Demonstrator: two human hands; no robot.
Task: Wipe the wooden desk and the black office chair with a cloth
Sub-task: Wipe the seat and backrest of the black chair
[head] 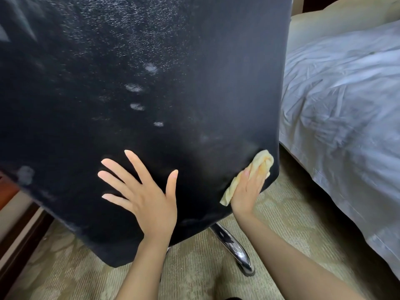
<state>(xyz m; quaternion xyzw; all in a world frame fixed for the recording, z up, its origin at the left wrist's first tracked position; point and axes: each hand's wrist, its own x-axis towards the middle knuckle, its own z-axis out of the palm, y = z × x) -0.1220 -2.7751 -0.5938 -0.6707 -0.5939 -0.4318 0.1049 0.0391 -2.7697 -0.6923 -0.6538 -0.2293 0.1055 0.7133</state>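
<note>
- Chair back (151,61): black, with a fine pebbled grain that shows pale speckles under light.
- Smudges (135,87) on the chair back: whitish-grey, in scattered oval patches.
- Cloth (263,161): pale yellow, plain.
- Chair leg (236,245): bright chrome with dark reflections.
- Carpet (292,213): olive-beige, with a faint lighter blotched pattern.
- Bed cover (346,94): white with a bluish-grey cast, plain.
- Pillow (346,11): cream.
- Wood surface (6,189) at left edge: reddish-brown.

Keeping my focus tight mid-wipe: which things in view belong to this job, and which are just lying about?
Job: black textured office chair back; pale yellow cloth; right hand holding it; left hand flat on the chair.
Lying about: bed with rumpled white duvet; patterned beige carpet.
</note>
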